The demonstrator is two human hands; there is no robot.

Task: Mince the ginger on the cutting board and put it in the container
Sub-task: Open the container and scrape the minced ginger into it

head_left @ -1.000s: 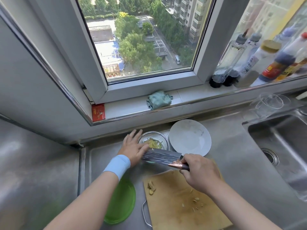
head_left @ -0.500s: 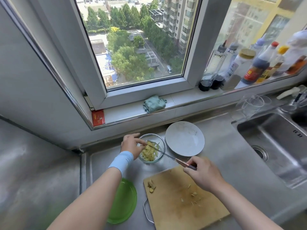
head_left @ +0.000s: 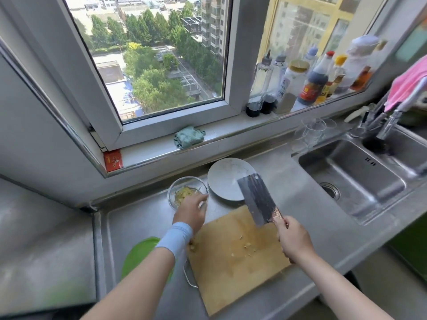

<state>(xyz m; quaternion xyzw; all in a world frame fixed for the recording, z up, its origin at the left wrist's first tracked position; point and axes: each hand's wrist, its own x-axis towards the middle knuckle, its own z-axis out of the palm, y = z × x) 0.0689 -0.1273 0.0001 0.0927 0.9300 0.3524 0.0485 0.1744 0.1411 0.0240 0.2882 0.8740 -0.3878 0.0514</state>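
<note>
Head view: the right hand holds the cleaver clear of the bowl, its grip wrapped round the handle. The broad blade is tipped up over the far edge of the board, just in front of the white plate. Half a second earlier the blade lay across the bowl while the left hand pushed cuttings off it; now the blade looks bare and has swung back to the right. The left hand is at the bowl's near rim, its fingers blurred, so whether its grip is spread or pinching the glass cannot be told. Most of the ginger sits as a pale yellow heap inside the bowl, which stands on the steel tabletop beside the plate. The transfer looks largely made but not finished. A few scraps are scattered mid-board, and a small lump lies at the board's left edge, just beside the wrist. These would likely need one more gathering pass, and the lump perhaps more chopping. A green lid lies left of the board, and the sink is well to the right.
</note>
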